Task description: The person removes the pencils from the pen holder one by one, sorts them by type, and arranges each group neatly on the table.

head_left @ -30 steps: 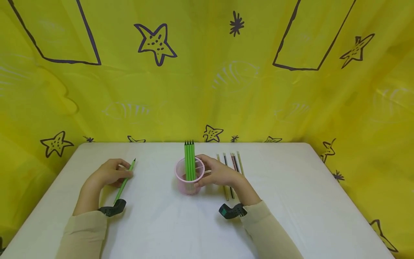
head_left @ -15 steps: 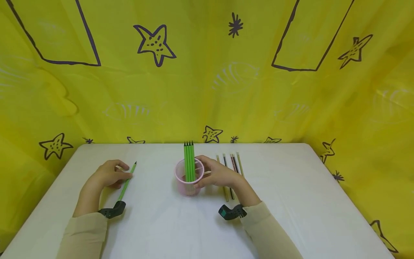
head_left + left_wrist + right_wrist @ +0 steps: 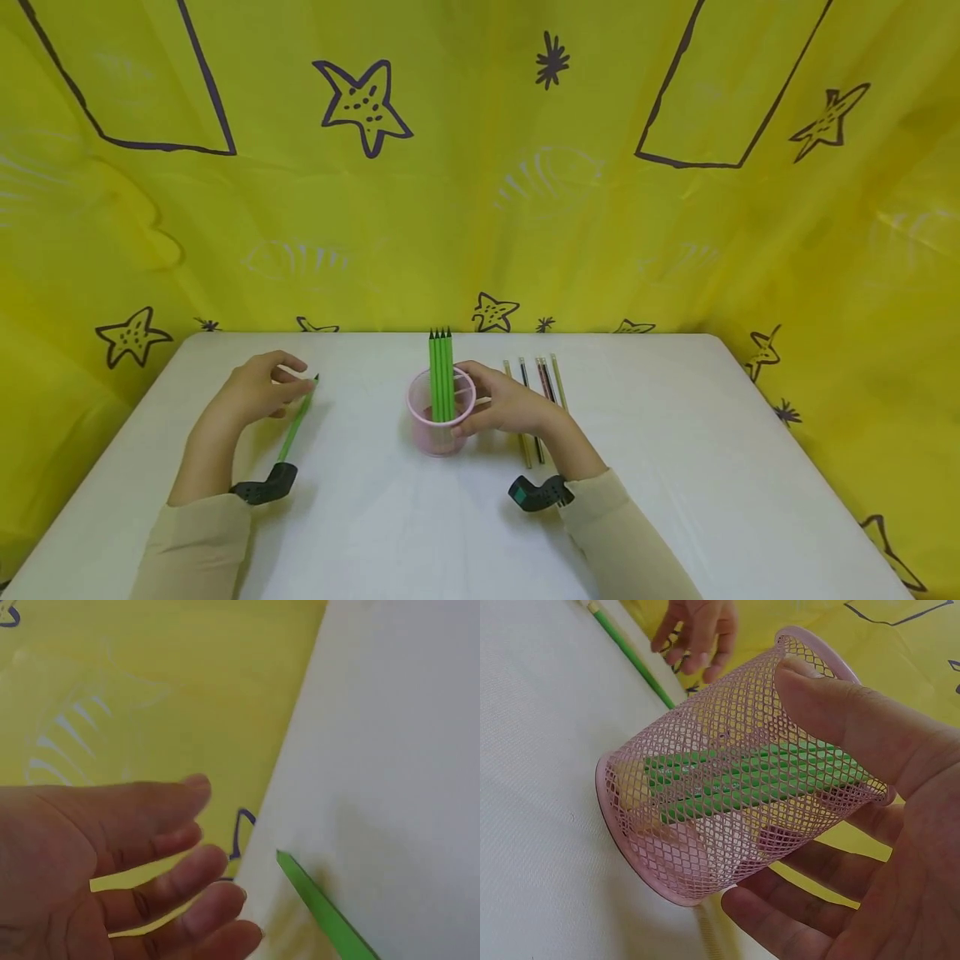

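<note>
My left hand (image 3: 262, 387) hovers at the left of the table, its fingers extended and holding nothing. Just beneath it lies a green pencil (image 3: 296, 432), dark tip pointing away from me; in the left wrist view a gap separates this hand from the pencil (image 3: 324, 904). Near the middle, my right hand (image 3: 513, 406) grips a pink mesh pencil cup (image 3: 435, 437) by its right side, thumb over the near rim in the right wrist view. Several green pencils (image 3: 441, 383) stand inside the cup, points up, in a close row.
Several other pencils, gold and dark ones (image 3: 523, 375), lie side by side right of the cup, partly covered by the right forearm. A white cloth covers the table (image 3: 390, 533). A yellow patterned curtain (image 3: 450, 208) hangs behind the far edge.
My left hand has let go of the green pencil and risen slightly away from it, fingers spreading. The pencil now rests on the table. My right hand and the cup have stayed in place.
</note>
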Demonstrator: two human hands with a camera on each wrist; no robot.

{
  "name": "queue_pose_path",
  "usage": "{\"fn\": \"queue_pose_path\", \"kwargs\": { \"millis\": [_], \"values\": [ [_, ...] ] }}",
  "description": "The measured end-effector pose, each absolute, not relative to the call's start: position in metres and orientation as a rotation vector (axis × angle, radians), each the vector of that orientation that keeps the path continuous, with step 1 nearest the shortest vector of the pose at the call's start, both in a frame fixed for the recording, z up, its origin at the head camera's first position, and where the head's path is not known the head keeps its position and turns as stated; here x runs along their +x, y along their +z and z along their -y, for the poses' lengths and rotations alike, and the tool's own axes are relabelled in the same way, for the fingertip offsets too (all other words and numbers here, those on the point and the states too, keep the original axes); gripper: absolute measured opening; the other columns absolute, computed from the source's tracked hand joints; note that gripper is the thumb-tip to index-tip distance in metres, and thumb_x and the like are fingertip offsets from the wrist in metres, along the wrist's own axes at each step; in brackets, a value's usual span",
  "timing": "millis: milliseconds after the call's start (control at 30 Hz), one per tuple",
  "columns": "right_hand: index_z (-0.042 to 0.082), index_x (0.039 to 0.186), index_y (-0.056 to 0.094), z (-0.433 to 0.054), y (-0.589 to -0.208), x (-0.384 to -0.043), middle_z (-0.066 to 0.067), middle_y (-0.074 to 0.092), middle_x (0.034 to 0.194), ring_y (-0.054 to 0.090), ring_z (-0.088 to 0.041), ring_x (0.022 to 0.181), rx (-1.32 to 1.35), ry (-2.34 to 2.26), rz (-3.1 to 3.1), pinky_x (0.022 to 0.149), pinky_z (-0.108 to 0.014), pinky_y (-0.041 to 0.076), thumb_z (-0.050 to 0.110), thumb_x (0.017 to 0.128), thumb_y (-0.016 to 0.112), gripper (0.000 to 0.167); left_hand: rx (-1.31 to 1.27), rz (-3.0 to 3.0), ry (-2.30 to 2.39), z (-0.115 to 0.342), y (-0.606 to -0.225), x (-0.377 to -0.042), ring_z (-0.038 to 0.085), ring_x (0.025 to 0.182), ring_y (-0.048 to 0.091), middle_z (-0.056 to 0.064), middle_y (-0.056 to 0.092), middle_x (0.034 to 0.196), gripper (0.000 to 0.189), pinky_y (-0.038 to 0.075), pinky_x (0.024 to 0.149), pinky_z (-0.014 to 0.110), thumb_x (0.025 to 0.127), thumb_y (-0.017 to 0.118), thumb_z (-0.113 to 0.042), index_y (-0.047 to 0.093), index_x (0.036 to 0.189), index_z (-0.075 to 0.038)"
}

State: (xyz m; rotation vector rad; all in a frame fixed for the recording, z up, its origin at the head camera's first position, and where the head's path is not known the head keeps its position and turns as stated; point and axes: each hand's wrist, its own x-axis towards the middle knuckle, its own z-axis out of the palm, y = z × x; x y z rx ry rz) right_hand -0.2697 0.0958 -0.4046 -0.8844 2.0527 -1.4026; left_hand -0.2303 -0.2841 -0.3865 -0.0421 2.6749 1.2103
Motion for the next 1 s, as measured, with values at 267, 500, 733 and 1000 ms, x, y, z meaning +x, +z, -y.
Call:
{"fn": "queue_pose_path", "kwargs": {
  "millis": [267,500,733,1000],
  "values": [
    [0.013,0.146,0.041,-0.096,-0.406,-0.269,-0.011,0.053,0.140,0.052,-0.028,0.128,-0.898,-1.409,-2.044,0.105,-0.045,0.048,0.006,0.078,0.082,0.079,0.243,-2.586,1.554,0.258,-0.373,-0.227,0.038,0.105,0.063,0.025,0.059,0.121,0.048,0.059,0.087,0.045,0.098,0.065,-0.028,0.051,0.133,0.001],
    [0.014,0.146,0.041,-0.096,-0.407,-0.269,-0.010,0.052,0.141,0.052,-0.028,0.129,-0.903,-1.400,-2.054,0.105,-0.044,0.048,0.008,0.079,0.082,0.080,0.375,-2.456,1.744,0.225,-0.370,-0.228,0.023,0.101,0.067,0.018,0.060,0.120,0.037,0.059,0.088,0.039,0.098,0.065,-0.021,0.055,0.129,-0.003],
    [0.013,0.145,0.042,-0.097,-0.408,-0.269,-0.011,0.053,0.140,0.053,-0.028,0.127,-0.888,-1.412,-2.030,0.104,-0.044,0.049,0.006,0.078,0.082,0.079,0.469,-2.284,1.923,0.197,-0.372,-0.225,0.017,0.114,0.063,0.013,0.059,0.130,0.034,0.057,0.094,0.038,0.100,0.061,-0.017,0.055,0.129,0.001],
    [0.013,0.145,0.042,-0.096,-0.407,-0.270,-0.011,0.054,0.139,0.054,-0.028,0.126,-0.893,-1.413,-2.036,0.103,-0.044,0.049,0.007,0.078,0.082,0.078,0.433,-2.282,2.006,0.173,-0.384,-0.227,0.023,0.121,0.060,0.009,0.059,0.132,0.032,0.054,0.098,0.042,0.099,0.064,-0.019,0.059,0.128,-0.007]
  ]
}}
